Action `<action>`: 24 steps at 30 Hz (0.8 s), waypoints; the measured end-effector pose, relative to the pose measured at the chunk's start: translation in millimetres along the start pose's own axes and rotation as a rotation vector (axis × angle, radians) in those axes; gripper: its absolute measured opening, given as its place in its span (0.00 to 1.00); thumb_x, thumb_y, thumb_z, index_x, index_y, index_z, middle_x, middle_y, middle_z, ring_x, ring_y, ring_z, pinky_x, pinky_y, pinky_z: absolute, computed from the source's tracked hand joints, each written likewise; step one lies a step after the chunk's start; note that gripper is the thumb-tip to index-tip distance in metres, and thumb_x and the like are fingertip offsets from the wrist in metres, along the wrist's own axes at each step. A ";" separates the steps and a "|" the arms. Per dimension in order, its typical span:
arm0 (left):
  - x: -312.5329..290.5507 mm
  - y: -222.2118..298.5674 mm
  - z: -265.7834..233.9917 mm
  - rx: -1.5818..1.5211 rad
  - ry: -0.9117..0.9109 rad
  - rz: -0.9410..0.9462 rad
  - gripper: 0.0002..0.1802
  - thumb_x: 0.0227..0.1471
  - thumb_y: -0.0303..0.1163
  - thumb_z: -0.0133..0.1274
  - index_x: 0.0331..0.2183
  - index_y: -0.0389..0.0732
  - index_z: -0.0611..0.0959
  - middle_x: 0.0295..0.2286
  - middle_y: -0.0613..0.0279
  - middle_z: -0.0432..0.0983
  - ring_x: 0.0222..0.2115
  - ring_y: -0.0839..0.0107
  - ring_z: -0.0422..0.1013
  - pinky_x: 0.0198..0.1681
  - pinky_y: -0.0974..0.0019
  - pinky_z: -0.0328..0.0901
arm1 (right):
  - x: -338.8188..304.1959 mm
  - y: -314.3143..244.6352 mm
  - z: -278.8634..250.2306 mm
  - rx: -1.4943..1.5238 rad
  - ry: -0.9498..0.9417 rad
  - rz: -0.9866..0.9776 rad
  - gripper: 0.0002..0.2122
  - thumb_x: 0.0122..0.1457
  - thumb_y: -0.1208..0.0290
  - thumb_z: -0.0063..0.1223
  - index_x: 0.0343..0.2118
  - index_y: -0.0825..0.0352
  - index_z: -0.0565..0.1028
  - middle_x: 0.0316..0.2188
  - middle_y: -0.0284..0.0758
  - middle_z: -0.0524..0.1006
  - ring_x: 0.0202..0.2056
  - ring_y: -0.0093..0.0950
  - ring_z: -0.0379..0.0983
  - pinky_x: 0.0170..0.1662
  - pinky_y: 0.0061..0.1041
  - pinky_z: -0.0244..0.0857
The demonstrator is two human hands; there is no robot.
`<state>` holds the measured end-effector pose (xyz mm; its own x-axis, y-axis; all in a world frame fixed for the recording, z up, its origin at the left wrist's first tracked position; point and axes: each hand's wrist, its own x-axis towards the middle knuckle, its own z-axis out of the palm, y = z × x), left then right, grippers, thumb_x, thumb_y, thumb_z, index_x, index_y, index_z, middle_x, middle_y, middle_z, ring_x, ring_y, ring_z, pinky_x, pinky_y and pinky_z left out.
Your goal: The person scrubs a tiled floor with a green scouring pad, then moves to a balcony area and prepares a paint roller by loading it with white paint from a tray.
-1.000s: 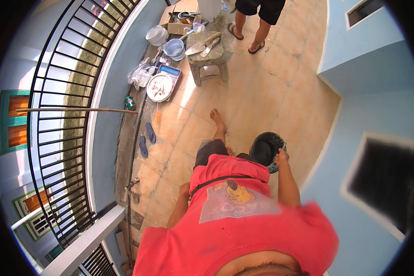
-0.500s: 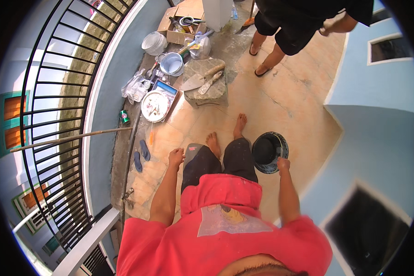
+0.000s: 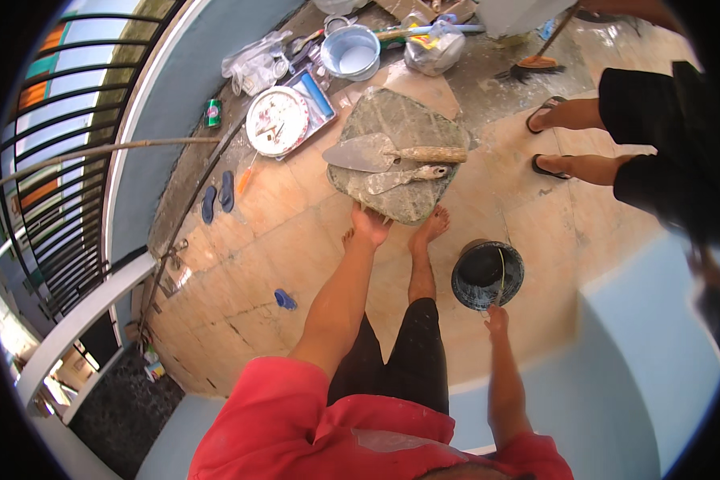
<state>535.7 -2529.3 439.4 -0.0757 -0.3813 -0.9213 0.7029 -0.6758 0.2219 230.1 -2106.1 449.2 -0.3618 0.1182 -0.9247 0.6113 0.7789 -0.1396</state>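
The mortar board [image 3: 404,156] is a flat, roughly square grey slab with rounded corners, smeared with dried grey patches, lying on the tiled floor. 2 trowels rest on top of it side by side, their handles pointing right: the larger trowel [image 3: 384,152] with a broad pointed blade, the smaller trowel [image 3: 396,179] just below it. The black bucket [image 3: 487,275] is round, upright and open, its dark inside smeared pale, with a thin wire handle raised.

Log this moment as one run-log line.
left hand: on near edge of mortar board | right hand: gripping wire handle of black bucket | two trowels on board | bystander's feet beside it
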 end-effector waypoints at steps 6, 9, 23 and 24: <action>15.9 -11.3 40.6 -0.234 -0.075 -0.008 0.37 0.68 0.61 0.36 0.65 0.46 0.72 0.65 0.56 0.68 0.64 0.50 0.65 0.68 0.43 0.59 | 29.2 -22.0 -11.6 -0.249 0.065 0.000 0.18 0.68 0.65 0.56 0.59 0.57 0.70 0.61 0.34 0.76 0.57 0.34 0.72 0.61 0.57 0.64; 17.7 -10.1 39.1 -0.274 -0.060 0.022 0.36 0.68 0.59 0.36 0.65 0.45 0.73 0.64 0.55 0.69 0.63 0.49 0.66 0.68 0.43 0.59 | 29.1 -26.0 -23.4 -0.115 -0.011 -0.026 0.23 0.67 0.65 0.59 0.63 0.56 0.67 0.58 0.33 0.76 0.54 0.35 0.72 0.61 0.57 0.64; 100.7 28.0 -104.1 -0.119 0.180 0.284 0.36 0.68 0.57 0.36 0.64 0.42 0.75 0.61 0.49 0.73 0.61 0.46 0.70 0.67 0.42 0.63 | 141.8 -53.2 15.1 -0.599 -0.235 -0.176 0.19 0.67 0.64 0.58 0.57 0.68 0.74 0.45 0.43 0.80 0.42 0.35 0.80 0.43 0.36 0.76; 102.8 28.6 -125.1 -0.136 0.210 0.293 0.37 0.68 0.58 0.37 0.64 0.43 0.75 0.61 0.50 0.73 0.61 0.46 0.70 0.67 0.42 0.63 | 167.5 -46.2 15.8 -0.701 -0.262 -0.276 0.18 0.67 0.64 0.58 0.55 0.69 0.77 0.44 0.43 0.82 0.43 0.35 0.80 0.46 0.36 0.76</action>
<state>636.4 -2508.9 311.1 0.2785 -0.3989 -0.8737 0.7618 -0.4622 0.4539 152.4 -2132.0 295.1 -0.2055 -0.2159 -0.9545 -0.0925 0.9753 -0.2007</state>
